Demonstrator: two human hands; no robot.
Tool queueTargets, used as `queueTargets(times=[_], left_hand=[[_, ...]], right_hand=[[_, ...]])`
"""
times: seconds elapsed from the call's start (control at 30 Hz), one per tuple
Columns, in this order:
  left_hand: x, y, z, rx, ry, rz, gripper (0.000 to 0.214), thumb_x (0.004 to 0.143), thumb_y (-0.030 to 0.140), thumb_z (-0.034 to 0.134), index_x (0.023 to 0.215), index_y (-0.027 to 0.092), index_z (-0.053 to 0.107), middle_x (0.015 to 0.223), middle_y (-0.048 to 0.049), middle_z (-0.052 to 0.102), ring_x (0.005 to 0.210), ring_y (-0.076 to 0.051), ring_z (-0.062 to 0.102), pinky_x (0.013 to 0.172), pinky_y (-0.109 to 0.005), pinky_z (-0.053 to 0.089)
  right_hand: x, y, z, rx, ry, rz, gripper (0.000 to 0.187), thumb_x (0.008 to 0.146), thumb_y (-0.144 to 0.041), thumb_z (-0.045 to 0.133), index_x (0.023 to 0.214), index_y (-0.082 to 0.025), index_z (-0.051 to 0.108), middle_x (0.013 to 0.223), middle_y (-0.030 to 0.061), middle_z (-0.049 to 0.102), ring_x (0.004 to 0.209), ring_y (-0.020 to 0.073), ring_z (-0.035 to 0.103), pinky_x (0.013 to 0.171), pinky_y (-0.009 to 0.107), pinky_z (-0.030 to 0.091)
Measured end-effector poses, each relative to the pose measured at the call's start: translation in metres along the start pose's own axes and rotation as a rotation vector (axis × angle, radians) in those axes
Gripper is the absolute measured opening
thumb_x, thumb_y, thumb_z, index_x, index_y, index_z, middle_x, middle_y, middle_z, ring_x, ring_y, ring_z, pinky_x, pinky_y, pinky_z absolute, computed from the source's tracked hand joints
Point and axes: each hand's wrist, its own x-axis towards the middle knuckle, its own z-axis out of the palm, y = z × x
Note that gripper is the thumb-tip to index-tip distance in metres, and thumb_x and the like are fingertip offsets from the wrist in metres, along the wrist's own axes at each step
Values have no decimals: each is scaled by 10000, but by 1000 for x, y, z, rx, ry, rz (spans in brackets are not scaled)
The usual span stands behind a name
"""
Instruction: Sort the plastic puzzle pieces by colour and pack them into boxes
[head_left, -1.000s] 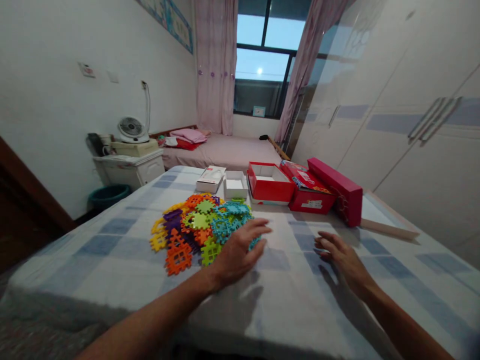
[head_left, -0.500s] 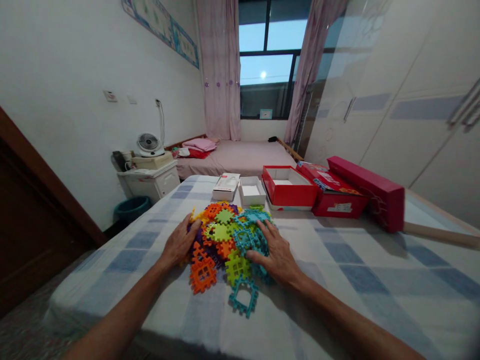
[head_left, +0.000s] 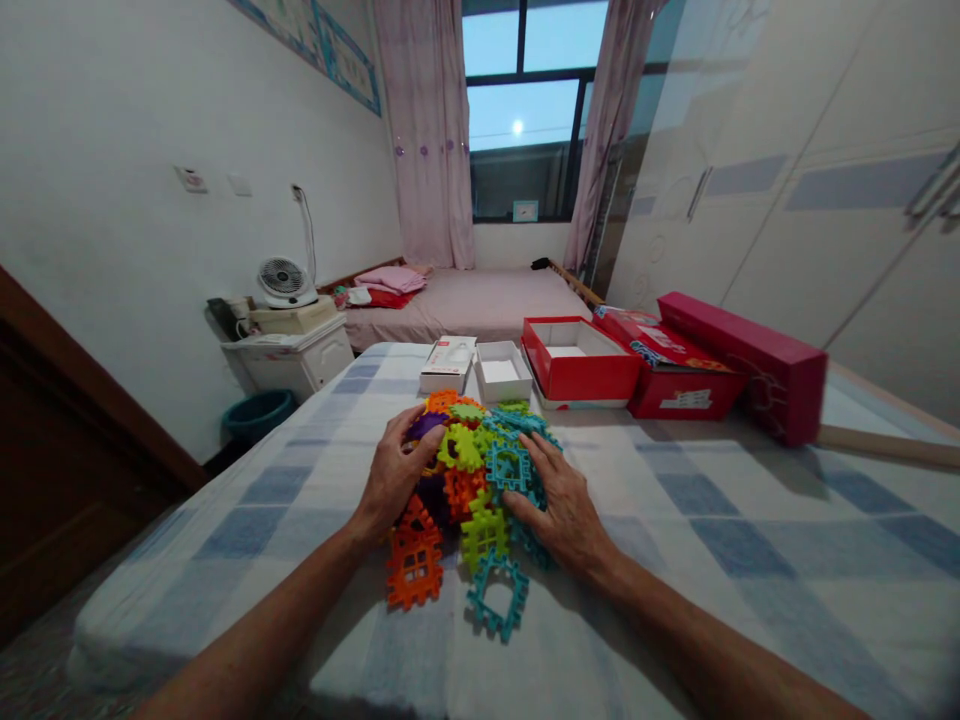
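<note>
A heap of plastic interlocking building pieces (head_left: 463,447) in orange, green, teal, purple and yellow lies between my hands on the checked cloth. My left hand (head_left: 396,467) rests against the heap's left side, thumb and fingers apart around the purple and orange pieces. On the right side, my right hand (head_left: 559,500) lies over the teal pieces with its fingers spread. An orange window-shaped piece (head_left: 415,565) sticks out at the front left. Closest to me lies a teal frame piece (head_left: 498,597) with an open middle. Neither hand has a piece lifted.
Beyond the heap stand a white box (head_left: 448,364), an open white tray (head_left: 502,373) and an open red box (head_left: 579,372). Further right are a red carton (head_left: 684,390) and a long dark-red box (head_left: 750,365). A white fan (head_left: 285,282) sits on the cabinet at left.
My left hand has moved right and further over the heap, pressing its left side inward. The right hand stays on the teal pieces. The view has shifted slightly.
</note>
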Motion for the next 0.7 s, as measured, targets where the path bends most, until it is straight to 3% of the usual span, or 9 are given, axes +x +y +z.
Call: queueTargets(times=[0.3,0.43,0.53,0.63,0.7], left_hand=[[4,40,55,109,-133,254,362,809,371,578,1097,162,646,1258,-98,567,1207,-220,494,1061,-366,350],[-1,57,85,170,-172,300,296,837,323,539,1053,165,667,1236,-103,584,1180,-229,522,1047,-375,371],[-7,67,106,216,-243,344,304,846,320,528,1074,171,664,1261,-100,579,1188,-226,522,1048,-365,374],[-14,79,113,264,-364,413,337,874,347,492,1144,205,637,1328,-77,545,1209,-216,512,1044,-359,383],[-15,86,104,290,-422,473,374,890,384,467,1200,228,605,1390,-63,493,1238,-220,492,1042,-366,385]], right_hand=[[1,4,-6,319,61,83,741,828,-441,488,1472,-199,212,1488,102,325,1364,261,300,1127,474,233],[4,10,-12,511,113,160,627,877,-437,402,1451,-223,267,1495,65,320,1377,220,278,1143,447,211],[9,18,-16,601,195,223,550,903,-474,341,1392,-225,371,1445,73,403,1346,220,337,1127,449,246],[12,26,-20,599,256,258,559,903,-529,310,1333,-195,439,1382,94,472,1301,225,395,1109,439,278],[13,31,-23,578,272,302,581,895,-560,311,1313,-184,454,1369,104,480,1287,229,407,1103,434,283]])
